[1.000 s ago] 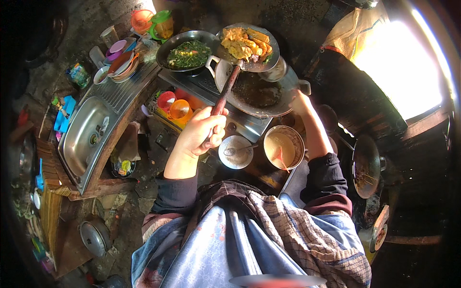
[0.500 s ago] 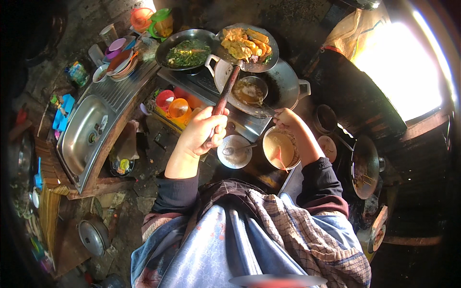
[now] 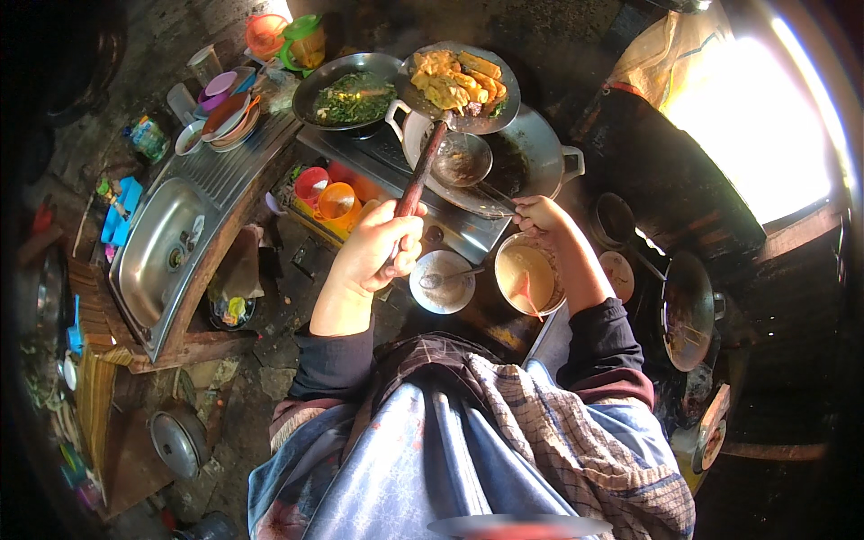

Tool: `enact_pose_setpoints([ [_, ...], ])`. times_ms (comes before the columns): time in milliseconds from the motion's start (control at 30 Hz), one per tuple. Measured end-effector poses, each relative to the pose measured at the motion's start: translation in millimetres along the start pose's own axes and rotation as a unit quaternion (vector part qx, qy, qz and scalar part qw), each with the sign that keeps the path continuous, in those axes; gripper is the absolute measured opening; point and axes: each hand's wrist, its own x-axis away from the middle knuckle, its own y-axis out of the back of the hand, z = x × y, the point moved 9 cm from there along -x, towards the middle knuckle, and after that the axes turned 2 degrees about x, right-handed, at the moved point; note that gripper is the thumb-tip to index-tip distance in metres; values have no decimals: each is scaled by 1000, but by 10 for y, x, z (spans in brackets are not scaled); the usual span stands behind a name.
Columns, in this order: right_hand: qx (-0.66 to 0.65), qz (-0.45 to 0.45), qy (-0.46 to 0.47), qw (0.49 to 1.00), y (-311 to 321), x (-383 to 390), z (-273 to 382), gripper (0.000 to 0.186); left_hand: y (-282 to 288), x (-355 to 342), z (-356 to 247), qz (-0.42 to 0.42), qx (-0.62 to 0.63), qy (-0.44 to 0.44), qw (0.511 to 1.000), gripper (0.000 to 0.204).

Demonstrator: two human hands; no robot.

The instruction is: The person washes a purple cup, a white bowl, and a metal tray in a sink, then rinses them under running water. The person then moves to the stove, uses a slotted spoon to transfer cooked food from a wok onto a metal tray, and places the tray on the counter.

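My left hand (image 3: 391,243) is closed around the wooden handle (image 3: 423,171) of a wide metal skimmer (image 3: 427,99), which holds golden fried food (image 3: 463,81) above the wok's left part. My right hand (image 3: 540,216) grips the thin handle of a round ladle (image 3: 462,162), whose bowl is over the wok (image 3: 531,157) with dark oil in it, under the skimmer. Left of these, a pan (image 3: 346,99) of chopped greens sits on the steel stove (image 3: 355,157). Below the wok stand a pot of pale batter (image 3: 526,274) with a red spoon and a white bowl (image 3: 432,279) with a spoon.
A steel sink (image 3: 157,252) with stacked dishes (image 3: 229,126) lies left. Red and orange cups (image 3: 337,202) sit below the stove. A dark wok (image 3: 688,315) stands right, beneath a bright opening (image 3: 756,126). A lidded pot (image 3: 175,445) is on the floor.
My right hand has moved left and slightly down, bringing the ladle from the wok's right side to its middle-left, under the skimmer. My left hand and the skimmer are almost still.
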Motion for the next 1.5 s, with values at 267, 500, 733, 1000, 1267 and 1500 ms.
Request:
enact_pose_setpoints([
  [267,559,-349,144,738,746,124,820,49,-10,27,-43,8,-9,0,1000,19],
  [500,522,-240,64,816,818,-626,495,46,-46,39,-77,0,-28,-2,1000,19],
  [733,182,-34,14,983,-17,-569,93,48,-17,56,-54,-11,-41,-6,999,20],
  [1000,117,18,7,993,-20,38,15,41,33,55,-14,-8,-20,-2,1000,19],
  [1267,304,-118,50,944,716,227,378,41,53,34,14,5,16,1,1000,17],
  [1500,429,-408,11,806,1288,142,587,47,14,53,4,6,-25,-7,1000,20],
])
